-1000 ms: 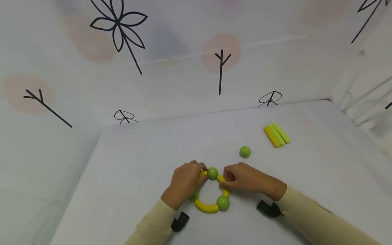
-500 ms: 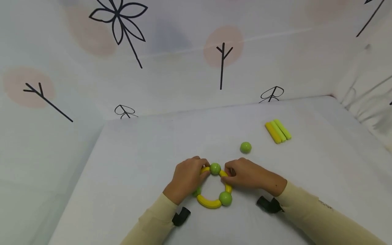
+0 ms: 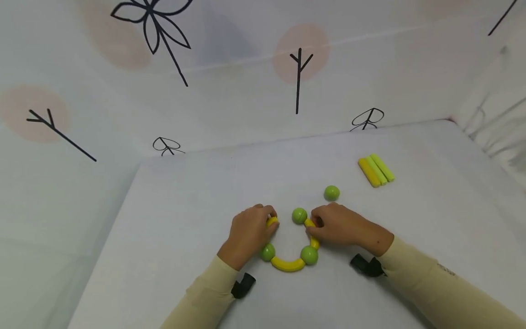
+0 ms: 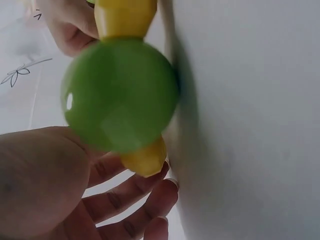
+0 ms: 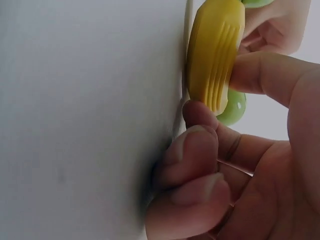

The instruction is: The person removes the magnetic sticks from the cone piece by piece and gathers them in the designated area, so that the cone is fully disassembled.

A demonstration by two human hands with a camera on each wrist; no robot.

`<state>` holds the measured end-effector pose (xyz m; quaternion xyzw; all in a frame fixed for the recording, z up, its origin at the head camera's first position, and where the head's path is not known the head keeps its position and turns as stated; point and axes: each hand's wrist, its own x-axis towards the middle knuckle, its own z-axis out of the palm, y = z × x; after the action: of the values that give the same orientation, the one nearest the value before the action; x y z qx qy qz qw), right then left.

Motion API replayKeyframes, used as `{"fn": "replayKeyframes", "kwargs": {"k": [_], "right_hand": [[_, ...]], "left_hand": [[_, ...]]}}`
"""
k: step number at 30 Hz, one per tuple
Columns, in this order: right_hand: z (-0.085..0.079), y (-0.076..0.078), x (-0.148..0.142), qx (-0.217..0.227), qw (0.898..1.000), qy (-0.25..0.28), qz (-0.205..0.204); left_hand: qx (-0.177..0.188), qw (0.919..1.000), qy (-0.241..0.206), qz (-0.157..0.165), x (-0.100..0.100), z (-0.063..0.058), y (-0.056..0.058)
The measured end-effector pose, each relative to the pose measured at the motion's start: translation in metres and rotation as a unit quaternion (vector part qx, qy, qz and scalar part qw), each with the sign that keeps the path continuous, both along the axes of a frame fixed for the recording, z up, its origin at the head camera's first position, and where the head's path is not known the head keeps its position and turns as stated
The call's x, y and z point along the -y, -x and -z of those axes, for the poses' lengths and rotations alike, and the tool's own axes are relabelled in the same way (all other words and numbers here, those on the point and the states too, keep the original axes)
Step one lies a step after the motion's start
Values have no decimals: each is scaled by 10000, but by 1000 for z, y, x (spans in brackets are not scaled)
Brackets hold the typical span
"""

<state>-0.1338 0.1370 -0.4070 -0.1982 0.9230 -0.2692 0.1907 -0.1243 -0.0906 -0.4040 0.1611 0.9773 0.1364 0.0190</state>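
Your left hand (image 3: 248, 235) pinches the left yellow curve (image 3: 272, 221) in its fingers, your right hand (image 3: 343, 227) likewise the right yellow curve (image 3: 314, 241). Linked by green balls (image 3: 309, 255) and a middle yellow curve (image 3: 288, 265), both lie nearer you than the loose green ball (image 3: 332, 193); three rods (image 3: 376, 170) lie beyond it.

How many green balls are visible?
4 glossy green balls: one at left, one lower right, one at top of the curved yellow chain, one loose beyond the right hand. More may be hidden.
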Motion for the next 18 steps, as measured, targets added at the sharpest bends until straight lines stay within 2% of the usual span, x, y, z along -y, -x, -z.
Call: {"fn": "replayKeyframes", "kwargs": {"k": [6, 18], "right_hand": [[-3, 5, -6, -42, 10000, -88, 1], [4, 3, -7, -163, 9998, 13, 79]], "left_hand": [[40, 9999, 3, -154, 4, -2, 3], [52, 9995, 1, -307, 10, 3, 6]]}}
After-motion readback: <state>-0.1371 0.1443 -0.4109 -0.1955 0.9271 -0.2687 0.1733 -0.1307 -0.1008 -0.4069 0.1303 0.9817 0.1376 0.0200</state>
